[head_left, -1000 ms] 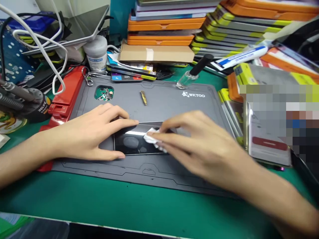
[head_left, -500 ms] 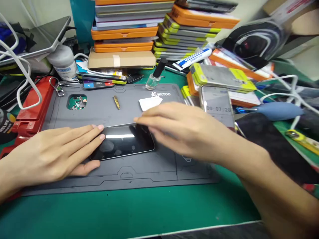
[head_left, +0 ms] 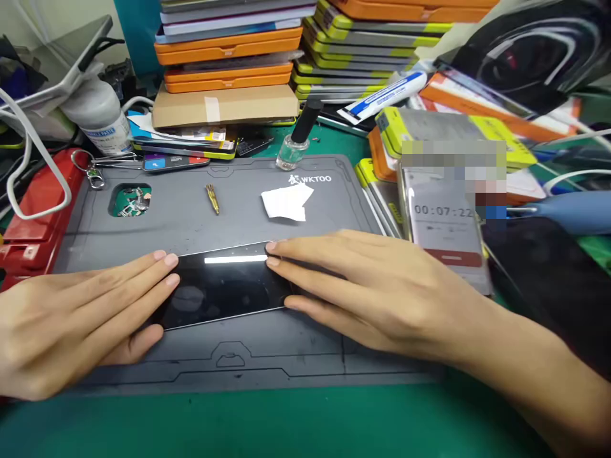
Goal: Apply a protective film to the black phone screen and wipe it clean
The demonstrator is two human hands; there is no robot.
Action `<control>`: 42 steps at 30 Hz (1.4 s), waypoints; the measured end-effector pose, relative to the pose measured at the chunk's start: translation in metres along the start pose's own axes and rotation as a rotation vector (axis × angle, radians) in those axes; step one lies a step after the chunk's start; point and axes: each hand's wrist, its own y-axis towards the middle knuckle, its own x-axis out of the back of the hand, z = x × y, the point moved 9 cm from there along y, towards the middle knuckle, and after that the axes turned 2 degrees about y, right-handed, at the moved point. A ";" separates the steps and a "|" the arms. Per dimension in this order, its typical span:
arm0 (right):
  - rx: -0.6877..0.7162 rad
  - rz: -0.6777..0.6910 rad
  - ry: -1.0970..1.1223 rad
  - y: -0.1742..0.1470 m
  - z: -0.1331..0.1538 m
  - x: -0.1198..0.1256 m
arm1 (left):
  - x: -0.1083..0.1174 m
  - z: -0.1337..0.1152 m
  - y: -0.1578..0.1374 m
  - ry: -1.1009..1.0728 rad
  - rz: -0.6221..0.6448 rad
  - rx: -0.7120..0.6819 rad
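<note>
A black phone (head_left: 224, 289) lies screen up on the grey work mat (head_left: 200, 219). My left hand (head_left: 81, 321) rests flat at the phone's left end, fingers touching its edge. My right hand (head_left: 372, 286) lies flat over the phone's right end, fingertips on the glass. Both hands hold the phone by its ends. A small white wipe (head_left: 285, 203) lies loose on the mat behind the phone, apart from both hands.
On the mat are a brass bit (head_left: 212, 198), a small glass bottle (head_left: 293, 149) and a recess with small parts (head_left: 130, 200). A second phone showing a timer (head_left: 446, 219) lies right. Stacked orange and yellow boxes (head_left: 229, 57) fill the back. A red tool (head_left: 33, 210) sits left.
My right hand dropped the white wipe on the mat behind the phone and came back down flat onto the phone's right end. My left hand slid to the left end.
</note>
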 end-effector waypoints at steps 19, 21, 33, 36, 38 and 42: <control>0.125 -0.037 -0.067 0.000 0.027 0.007 | 0.026 -0.038 0.023 0.248 -0.186 -0.263; 0.126 -0.030 -0.077 -0.001 0.028 0.006 | 0.026 -0.038 0.023 0.247 -0.186 -0.262; 0.184 0.040 -0.113 -0.012 0.038 0.004 | 0.019 -0.019 0.022 -0.018 -0.074 -0.075; 0.131 0.014 -0.046 -0.015 0.035 0.005 | 0.019 -0.020 0.024 -0.058 -0.071 -0.076; 0.124 0.004 -0.046 -0.015 0.034 0.005 | 0.021 -0.024 0.025 -0.007 -0.096 -0.115; 0.159 0.018 -0.131 -0.013 0.037 0.003 | 0.023 -0.031 0.026 0.123 -0.132 -0.182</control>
